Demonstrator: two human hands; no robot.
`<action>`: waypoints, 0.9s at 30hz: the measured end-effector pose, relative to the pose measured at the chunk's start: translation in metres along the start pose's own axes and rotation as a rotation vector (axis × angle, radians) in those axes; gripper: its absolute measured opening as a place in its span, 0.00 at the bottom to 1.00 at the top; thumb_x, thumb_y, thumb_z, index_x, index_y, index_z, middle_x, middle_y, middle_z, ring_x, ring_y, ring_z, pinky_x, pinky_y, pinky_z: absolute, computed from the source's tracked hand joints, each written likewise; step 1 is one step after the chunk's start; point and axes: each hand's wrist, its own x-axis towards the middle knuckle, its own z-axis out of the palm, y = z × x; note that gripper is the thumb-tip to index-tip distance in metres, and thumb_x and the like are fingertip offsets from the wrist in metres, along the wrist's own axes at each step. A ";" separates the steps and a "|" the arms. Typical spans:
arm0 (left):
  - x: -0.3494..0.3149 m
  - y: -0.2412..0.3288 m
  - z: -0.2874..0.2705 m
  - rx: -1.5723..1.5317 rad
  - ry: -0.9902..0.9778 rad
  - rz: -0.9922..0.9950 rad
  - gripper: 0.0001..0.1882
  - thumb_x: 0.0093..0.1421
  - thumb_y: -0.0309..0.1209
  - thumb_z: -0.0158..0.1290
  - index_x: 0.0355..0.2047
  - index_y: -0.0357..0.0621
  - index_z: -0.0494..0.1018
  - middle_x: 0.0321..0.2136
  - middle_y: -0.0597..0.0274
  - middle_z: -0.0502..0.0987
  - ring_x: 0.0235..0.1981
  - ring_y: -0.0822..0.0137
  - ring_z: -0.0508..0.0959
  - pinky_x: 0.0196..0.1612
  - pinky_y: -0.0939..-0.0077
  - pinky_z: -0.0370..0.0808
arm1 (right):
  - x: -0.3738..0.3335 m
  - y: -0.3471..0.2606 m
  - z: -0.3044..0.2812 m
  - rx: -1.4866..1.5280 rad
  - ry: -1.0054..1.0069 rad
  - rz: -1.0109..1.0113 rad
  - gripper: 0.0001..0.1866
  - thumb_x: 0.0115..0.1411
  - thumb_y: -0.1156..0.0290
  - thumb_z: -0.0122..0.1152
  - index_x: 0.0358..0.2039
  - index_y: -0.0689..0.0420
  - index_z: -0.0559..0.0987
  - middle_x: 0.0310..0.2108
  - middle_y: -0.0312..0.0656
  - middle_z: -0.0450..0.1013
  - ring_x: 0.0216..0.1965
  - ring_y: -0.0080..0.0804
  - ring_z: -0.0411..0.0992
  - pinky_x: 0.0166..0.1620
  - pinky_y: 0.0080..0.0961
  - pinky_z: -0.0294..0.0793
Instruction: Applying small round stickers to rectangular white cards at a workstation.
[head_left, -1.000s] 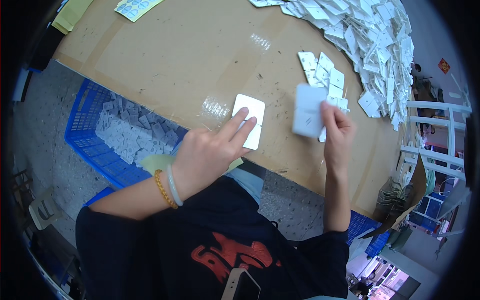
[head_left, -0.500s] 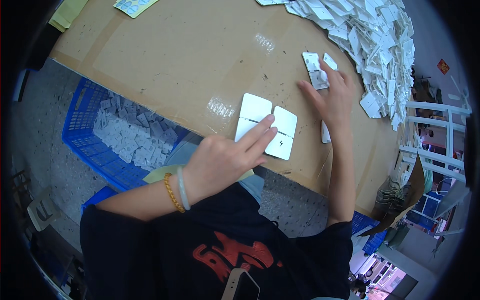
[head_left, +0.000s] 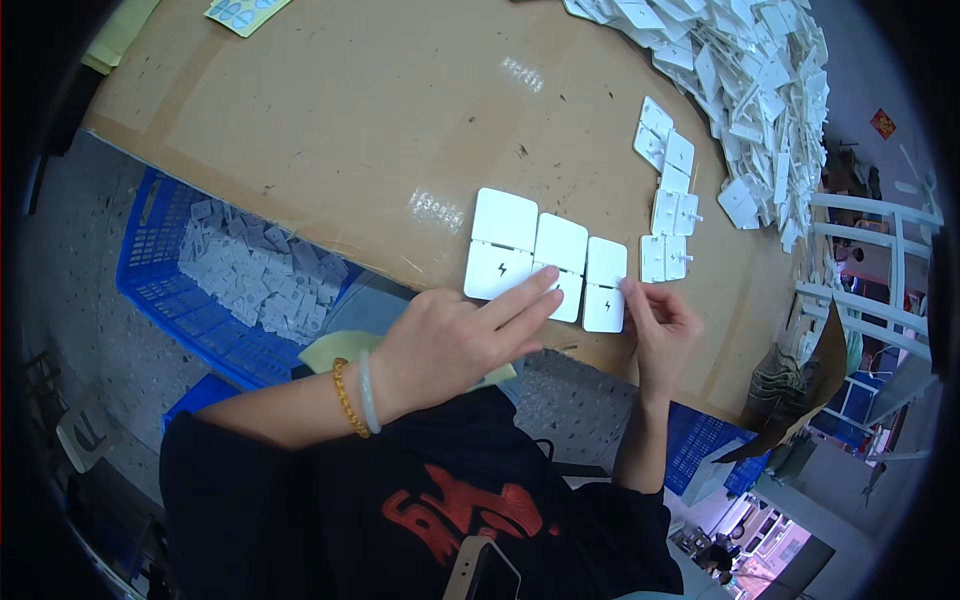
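Three white plastic panels, each split by a narrow gap across the middle and marked with a dark lightning bolt, lie side by side near the table's front edge. My left hand has its index and middle fingers stretched out over the lower part of the middle panel. The left panel lies beside it, untouched. My right hand pinches the right edge of the right panel. Beyond that hand lie several more white pieces, some turned with small pegs up.
A large heap of white panels covers the table's far right. Below the table's left edge stands a blue crate of small pale pieces. A sticker sheet lies at the far left of the cardboard-covered table.
My right hand has come nearer from the pieces by the heap, and a third panel now lies in the row. My left hand stays on the middle panel.
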 end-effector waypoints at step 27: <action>0.007 0.026 -0.005 -0.160 0.123 0.042 0.11 0.54 0.38 0.66 0.23 0.49 0.77 0.13 0.71 0.71 0.11 0.70 0.67 0.16 0.77 0.61 | 0.130 0.030 -0.054 -0.344 -0.061 -0.366 0.31 0.55 0.63 0.73 0.57 0.58 0.74 0.41 0.37 0.77 0.37 0.30 0.75 0.46 0.30 0.70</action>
